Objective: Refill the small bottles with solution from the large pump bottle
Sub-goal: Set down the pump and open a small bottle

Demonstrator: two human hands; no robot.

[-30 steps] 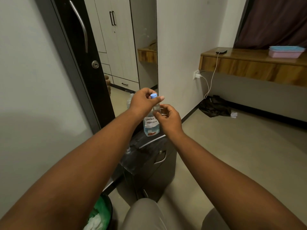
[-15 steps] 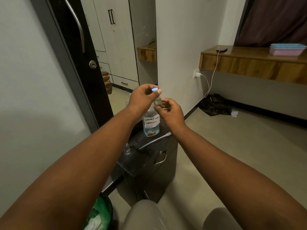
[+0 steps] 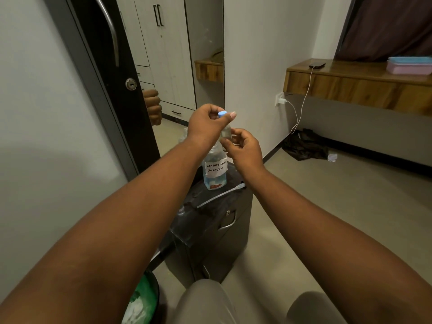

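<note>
I hold a small clear bottle (image 3: pixel 226 132) in the air above the dark cabinet (image 3: pixel 222 220). My right hand (image 3: pixel 243 148) grips its body from below. My left hand (image 3: pixel 208 126) pinches its blue cap (image 3: pixel 222 113) between thumb and fingers. Right under them stands the large bottle (image 3: pixel 215 171) with a white label reading "contact lens solution"; its top is hidden behind my hands. A white pump tube (image 3: pixel 219 195) lies on the cabinet top beside it. Another small bottle (image 3: pixel 181 210) lies near the cabinet's left edge.
A black door with a metal handle (image 3: pixel 112 31) and a mirror stand behind the cabinet. A green-lined bin (image 3: pixel 142 302) sits on the floor at lower left. A wooden shelf (image 3: pixel 350 85) with a phone and boxes runs along the right wall.
Both hands have lifted the small bottle higher, away from the large bottle. The grips on cap and body are unchanged.
</note>
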